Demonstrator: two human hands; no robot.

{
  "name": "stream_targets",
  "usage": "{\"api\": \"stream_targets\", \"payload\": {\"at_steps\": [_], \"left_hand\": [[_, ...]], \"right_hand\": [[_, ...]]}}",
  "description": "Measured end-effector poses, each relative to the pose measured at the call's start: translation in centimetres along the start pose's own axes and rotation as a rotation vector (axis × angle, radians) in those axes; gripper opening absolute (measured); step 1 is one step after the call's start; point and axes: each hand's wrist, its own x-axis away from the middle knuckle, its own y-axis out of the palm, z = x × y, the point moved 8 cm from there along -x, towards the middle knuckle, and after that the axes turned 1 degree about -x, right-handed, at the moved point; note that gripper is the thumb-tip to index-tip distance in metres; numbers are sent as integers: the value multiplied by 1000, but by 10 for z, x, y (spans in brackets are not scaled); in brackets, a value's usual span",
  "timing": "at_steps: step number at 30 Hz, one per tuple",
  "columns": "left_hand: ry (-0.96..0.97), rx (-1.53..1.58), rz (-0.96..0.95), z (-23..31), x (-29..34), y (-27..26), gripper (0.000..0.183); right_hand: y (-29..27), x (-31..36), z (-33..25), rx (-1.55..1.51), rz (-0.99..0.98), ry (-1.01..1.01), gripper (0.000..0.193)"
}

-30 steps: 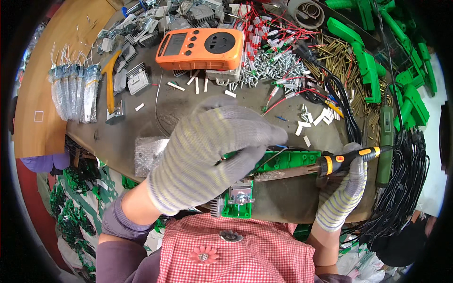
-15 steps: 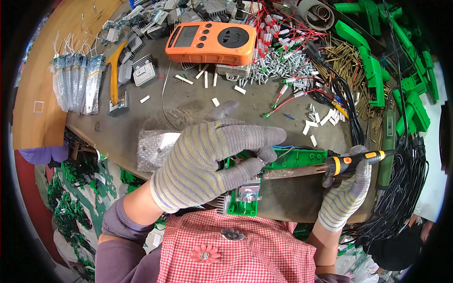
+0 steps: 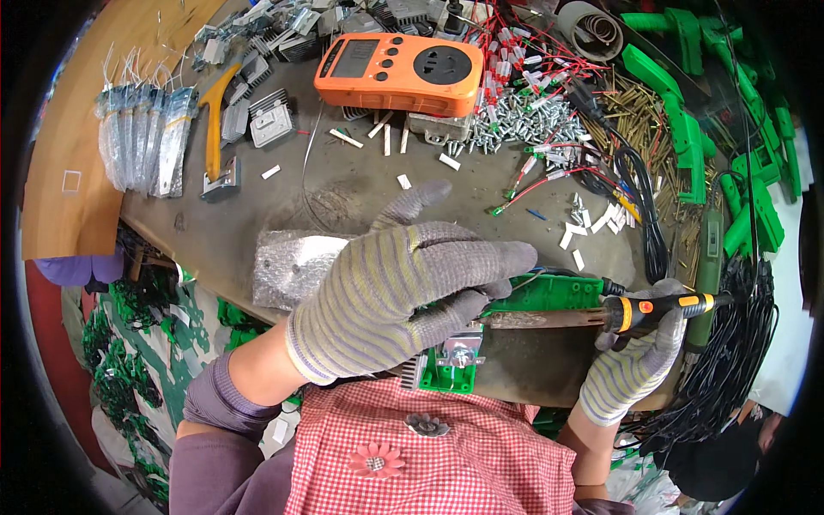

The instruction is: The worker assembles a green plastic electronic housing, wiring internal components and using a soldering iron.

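Grey knit with yellow-green stripes covers the left hand (image 3: 403, 296), at the centre of the frame, its fingers pointing right over a green plastic housing (image 3: 558, 294). The fingers hide what lies beneath, so whether they grasp anything cannot be told. At lower right, the right hand (image 3: 635, 365) is clenched around the black-and-yellow handle of a soldering iron (image 3: 620, 315), whose brownish shaft points left toward the left fingertips. The housing lies at lower centre, partly hidden by the left glove, with a silver metal part (image 3: 462, 351) in its lower portion.

At upper centre, an orange meter (image 3: 400, 74) has a grey display (image 3: 355, 58); any characters there are too small to read. Clear packets (image 3: 144, 142) at upper left carry small blue and yellow marks, also illegible. Bubble wrap (image 3: 294, 268) sits left of the left hand. Silver screws (image 3: 519, 127) are heaped at upper right, beside brass-coloured rods (image 3: 631, 107).
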Motion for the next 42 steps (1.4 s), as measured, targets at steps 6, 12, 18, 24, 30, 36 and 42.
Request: {"api": "stream_targets", "payload": {"at_steps": [6,12,18,24,30,36,42], "left_hand": [[-4,-40,56,1,5,-3,45],[22,-58,66,3,1,-3,49],[35,-80,44,3,-2,-3,51],[96,-74,102,11,0,-7,50],[36,-98,70,1,7,0,50],[80,-97,85,7,9,-4,51],[98,-100,86,8,5,-1,50]], "right_hand": [[3,1,1,-6,-104,15,42],[-16,-10,7,-132,81,31,46],[-18,-18,7,-210,145,39,46],[-24,-18,5,-241,96,61,40],[-12,-49,-66,-156,-84,-315,38],[75,-76,-102,619,-360,-934,24],[138,-108,-75,709,-642,-1059,32]]}}
